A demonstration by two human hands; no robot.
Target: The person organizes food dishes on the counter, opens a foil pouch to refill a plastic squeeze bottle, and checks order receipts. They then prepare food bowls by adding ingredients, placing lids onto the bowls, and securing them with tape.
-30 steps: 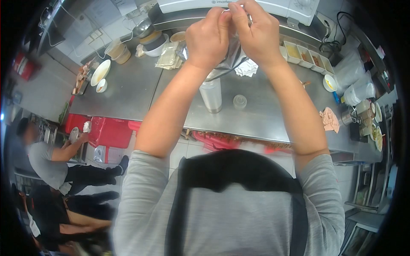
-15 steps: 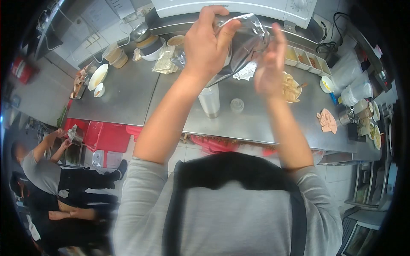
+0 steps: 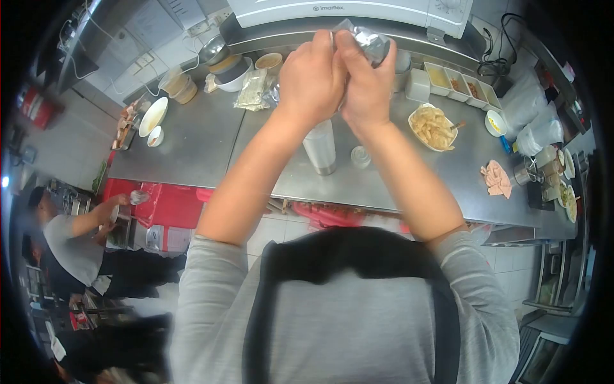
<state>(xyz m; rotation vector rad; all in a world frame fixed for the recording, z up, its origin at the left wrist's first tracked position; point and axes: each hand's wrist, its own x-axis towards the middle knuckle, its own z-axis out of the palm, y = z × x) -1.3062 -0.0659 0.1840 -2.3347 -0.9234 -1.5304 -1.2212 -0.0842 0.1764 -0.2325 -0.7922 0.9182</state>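
Above the counter's back half, a shiny silvery plastic bag (image 3: 372,45) is bunched up between my two hands. My left hand (image 3: 309,82) is closed on it, knuckles toward the oven. My right hand (image 3: 368,91) wraps its other side, and the two hands touch. Most of the bag is hidden behind my fingers; only a crumpled part shows above them. Below my hands, a tall whitish cylindrical container (image 3: 320,150) stands on the counter. Beside it sits a small clear round cap or cup (image 3: 360,157).
The steel counter (image 3: 198,150) holds a bowl of pale food pieces (image 3: 432,127), divided condiment bins (image 3: 455,86), a pink cloth (image 3: 496,179) and flat packets (image 3: 254,89). A white oven (image 3: 358,16) stands behind. Co-workers (image 3: 70,246) are at the left.
My right hand, which was apart and blurred, has come in against my left and closed on the bag. The spread-out bag is now bunched up. A co-worker at left has shifted.
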